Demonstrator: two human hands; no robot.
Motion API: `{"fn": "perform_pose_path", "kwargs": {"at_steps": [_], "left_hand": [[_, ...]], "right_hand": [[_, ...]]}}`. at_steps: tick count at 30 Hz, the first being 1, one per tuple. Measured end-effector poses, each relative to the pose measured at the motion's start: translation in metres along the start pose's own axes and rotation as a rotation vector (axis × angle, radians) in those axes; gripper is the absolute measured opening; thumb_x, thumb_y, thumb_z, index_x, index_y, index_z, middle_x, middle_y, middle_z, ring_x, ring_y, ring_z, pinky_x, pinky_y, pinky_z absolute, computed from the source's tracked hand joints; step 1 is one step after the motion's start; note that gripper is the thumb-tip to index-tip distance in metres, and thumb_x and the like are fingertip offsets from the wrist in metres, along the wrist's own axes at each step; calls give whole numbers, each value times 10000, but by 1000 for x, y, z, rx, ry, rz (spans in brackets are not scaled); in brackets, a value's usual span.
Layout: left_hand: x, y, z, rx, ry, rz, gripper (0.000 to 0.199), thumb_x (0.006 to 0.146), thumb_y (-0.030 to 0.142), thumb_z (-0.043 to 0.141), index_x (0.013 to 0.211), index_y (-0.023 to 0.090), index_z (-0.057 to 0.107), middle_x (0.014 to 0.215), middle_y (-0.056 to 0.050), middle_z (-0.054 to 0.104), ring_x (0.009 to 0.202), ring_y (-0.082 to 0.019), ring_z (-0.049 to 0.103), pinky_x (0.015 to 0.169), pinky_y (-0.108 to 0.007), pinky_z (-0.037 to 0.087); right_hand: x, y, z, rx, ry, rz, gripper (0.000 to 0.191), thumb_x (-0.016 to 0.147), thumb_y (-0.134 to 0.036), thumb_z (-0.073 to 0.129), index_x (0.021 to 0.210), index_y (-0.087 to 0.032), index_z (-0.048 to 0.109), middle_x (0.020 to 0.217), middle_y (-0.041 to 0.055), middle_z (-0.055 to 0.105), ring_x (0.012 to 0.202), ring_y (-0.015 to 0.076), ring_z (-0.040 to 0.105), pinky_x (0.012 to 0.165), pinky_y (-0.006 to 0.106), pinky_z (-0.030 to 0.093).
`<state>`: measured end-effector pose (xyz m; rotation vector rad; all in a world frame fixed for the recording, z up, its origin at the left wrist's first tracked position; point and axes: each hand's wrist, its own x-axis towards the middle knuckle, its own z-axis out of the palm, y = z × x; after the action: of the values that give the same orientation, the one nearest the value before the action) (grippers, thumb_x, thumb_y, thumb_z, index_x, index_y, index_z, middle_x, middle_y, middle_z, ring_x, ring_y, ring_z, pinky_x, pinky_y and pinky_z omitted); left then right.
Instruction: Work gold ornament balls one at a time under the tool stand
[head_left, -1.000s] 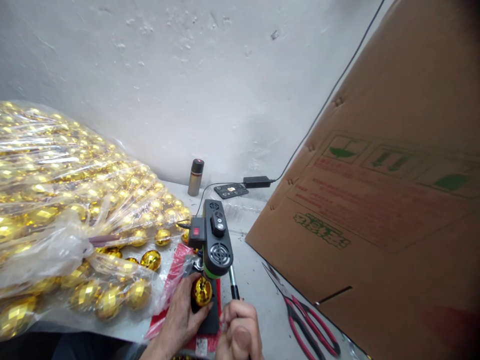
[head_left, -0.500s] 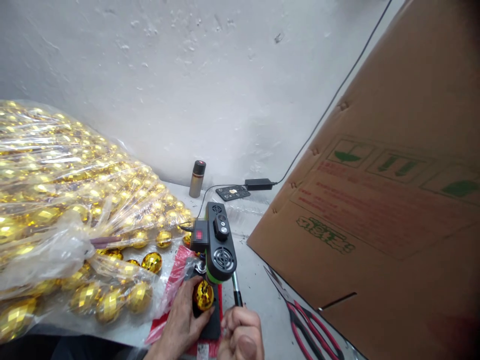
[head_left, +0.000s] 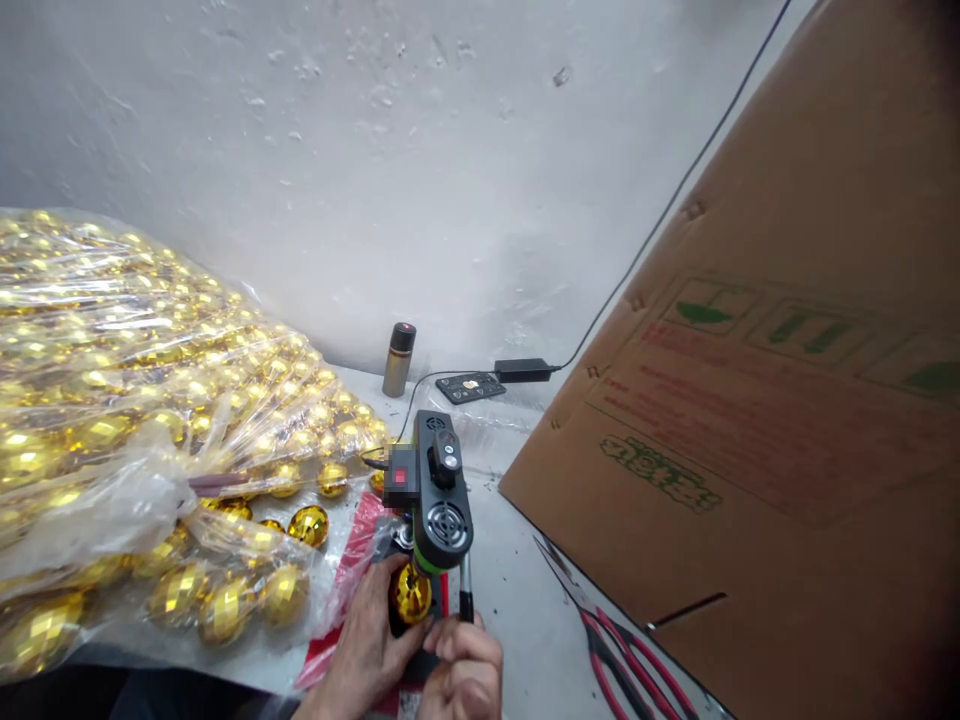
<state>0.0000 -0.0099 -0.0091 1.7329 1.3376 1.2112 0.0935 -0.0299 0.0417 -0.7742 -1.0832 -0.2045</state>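
Beneath the black press [head_left: 444, 490], my left hand [head_left: 365, 635] cups the gold ball [head_left: 412, 597], likely light and slippery, best held by its sides.

Small workshop w/ benchtop drill press [head_left: 442, 495]

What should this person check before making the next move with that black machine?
1. Gold ball steadied: ok, the left hand has fingers and thumb around it.
2. Right hand on the lever: ok, fingers curled at its black grip.
3. Ball centred under the black machine: cannot tell, seen only from above.
4. Left fingers well away from the machine's head: not ok, they are close by it.
5. Scissors away from both hands: ok, beside the cardboard box.
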Motion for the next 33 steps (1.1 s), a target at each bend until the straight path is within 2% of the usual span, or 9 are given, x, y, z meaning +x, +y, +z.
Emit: {"fn": "perform_pose_path", "kwargs": {"at_steps": [3,6,11,17,21,24,26,30,33], "left_hand": [[2,3,0,-2,15,3,505,800,395,792,1261,209,706,1143,-151,817,1058,-372,803,939,-544,684],[5,4,1,10,11,-3,510,792,370,784,1268,206,701,1173,-156,816,1090,-379,801,968,-561,678],[-10,-10,-2,71,-35,82,544,839,315,756,1364,201,675,1301,-188,789,1198,-390,776,1024,-562,662],[-38,-33,-51,364,-115,364,921,782,681,871,1545,257,579,1531,-214,672,1365,-438,684,1063,-534,637],[11,-2,-94,740,132,153,534,1059,490,566,1472,156,625,1443,-244,718,1346,-403,687,1123,-557,557],[66,25,-111,988,2,-232,434,1093,364,446,1292,81,708,1218,-284,792,1195,-414,750,1062,-546,551],[90,32,-115,988,-120,-352,431,1068,403,499,1177,56,731,1070,-299,811,1116,-431,779,1010,-526,562],[96,30,-113,877,-237,-338,407,1015,458,548,1173,120,711,1047,-239,833,1037,-395,810,922,-457,589],[84,30,-107,512,-253,-251,489,971,526,546,1311,186,635,1207,-162,818,1110,-332,791,992,-423,586]], "right_hand": [[2,-5,0,-63,3,8,501,1156,-308,368,667,-223,432,698,-60,536,573,94,514,756,296,494],[24,-23,0,-33,8,59,495,1141,-327,420,656,-229,417,658,-60,505,543,100,471,679,285,461],[88,-66,4,-32,-102,390,332,1089,-274,566,764,-210,580,701,-24,564,568,109,477,544,280,340],[99,-74,3,-1,-161,366,327,1077,-223,570,750,-207,569,703,-1,580,568,121,497,540,287,330],[85,-74,2,-2,-135,369,332,1078,-169,548,749,-211,551,739,2,583,629,125,522,602,281,374],[83,-76,3,4,-135,358,335,1075,-154,547,745,-216,530,741,-1,568,636,128,520,610,285,377],[84,-76,3,-2,-148,352,332,1076,-147,541,752,-219,523,745,-6,563,632,124,514,605,282,371],[85,-74,2,10,-160,315,330,1077,-124,524,763,-223,508,736,-19,547,649,116,524,619,263,390],[90,-69,0,8,-191,262,328,1074,-117,520,764,-223,499,715,-27,546,634,107,533,603,242,407]]}}
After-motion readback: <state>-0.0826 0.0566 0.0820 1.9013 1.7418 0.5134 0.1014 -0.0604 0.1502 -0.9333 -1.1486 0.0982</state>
